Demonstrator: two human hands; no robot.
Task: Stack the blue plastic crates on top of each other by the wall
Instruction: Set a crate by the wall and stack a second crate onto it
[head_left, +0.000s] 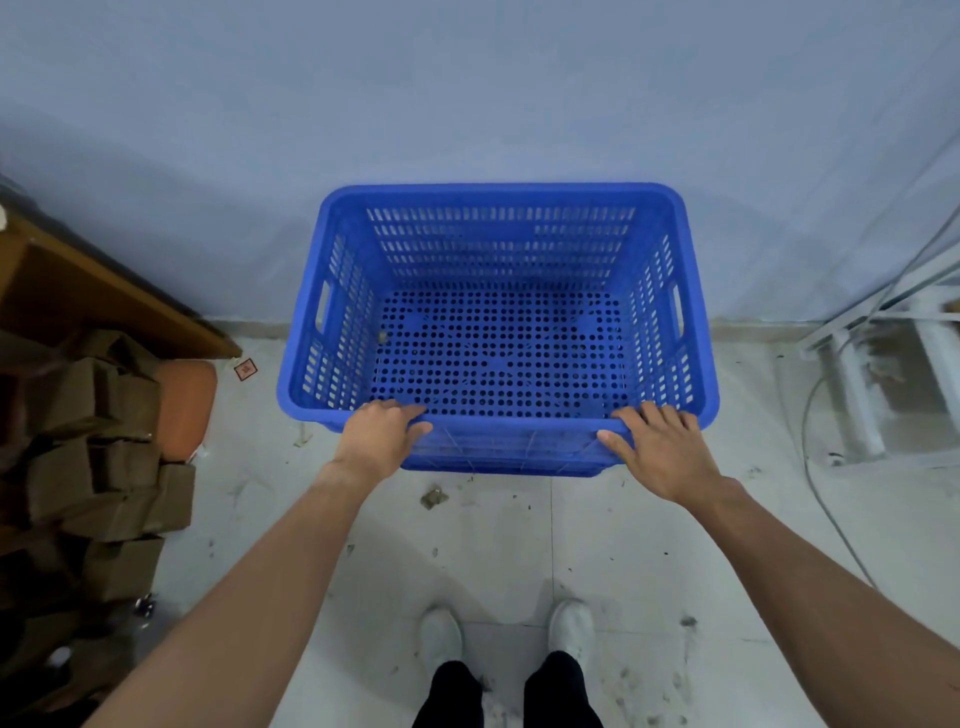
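Crate (497, 291) rim, both hands' grip, seemingly loose

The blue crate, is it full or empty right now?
Nearly empty: the blue crate shows its bare perforated floor throughout, save one small scrap near the left wall.

No legible text on anything

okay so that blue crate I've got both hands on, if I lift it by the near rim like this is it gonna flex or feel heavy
Probably light: the blue crate is nearly empty and its walls and floor are perforated. It likely stays fairly stiff, since the rim looks thick and rolled. With the left hand and right hand both on the near rim only, it may tip away; the side handle slots look steadier.
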